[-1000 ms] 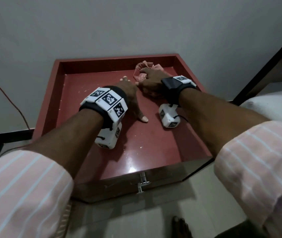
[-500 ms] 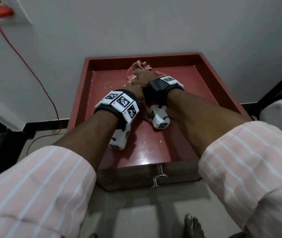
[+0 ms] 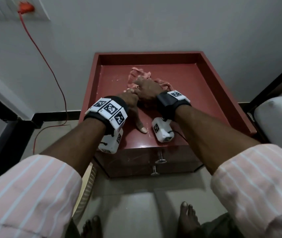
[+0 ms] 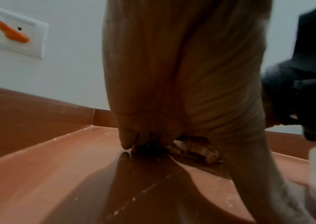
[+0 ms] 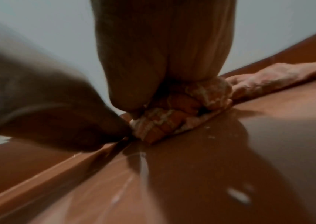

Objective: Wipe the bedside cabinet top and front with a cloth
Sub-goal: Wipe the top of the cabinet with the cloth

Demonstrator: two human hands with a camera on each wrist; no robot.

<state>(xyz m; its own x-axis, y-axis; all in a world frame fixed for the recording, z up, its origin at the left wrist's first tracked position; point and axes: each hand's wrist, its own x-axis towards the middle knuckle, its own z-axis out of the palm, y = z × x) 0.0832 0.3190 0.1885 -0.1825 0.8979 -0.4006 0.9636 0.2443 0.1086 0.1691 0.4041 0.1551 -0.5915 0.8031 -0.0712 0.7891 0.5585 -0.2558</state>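
Note:
The red bedside cabinet (image 3: pixel 200 100) has a raised rim on three sides and pale streaks on its top. A crumpled pink cloth (image 3: pixel 137 74) lies left of centre, a little off the back wall. My right hand (image 3: pixel 147 89) is on it, fingers curled into the bunched cloth (image 5: pixel 164 122). Right beside it, my left hand (image 3: pixel 131 102) rests on the top with straight fingers (image 4: pixel 128 142) touching the surface at the cloth's (image 4: pixel 195 148) left edge, thumb spread toward the front. The cabinet front shows below my wrists.
Two metal drawer handles (image 3: pixel 160 160) stick out of the front. An orange plug (image 3: pixel 25 7) and red cable hang down the wall at left. A white mattress (image 3: pixel 280 121) and dark frame stand to the right. My bare feet (image 3: pixel 186 219) are on the tiled floor below.
Both hands slid the cloth from the back right of the top to the left, then toward the front. My left thumb now lies spread out. My head has risen and pulled back.

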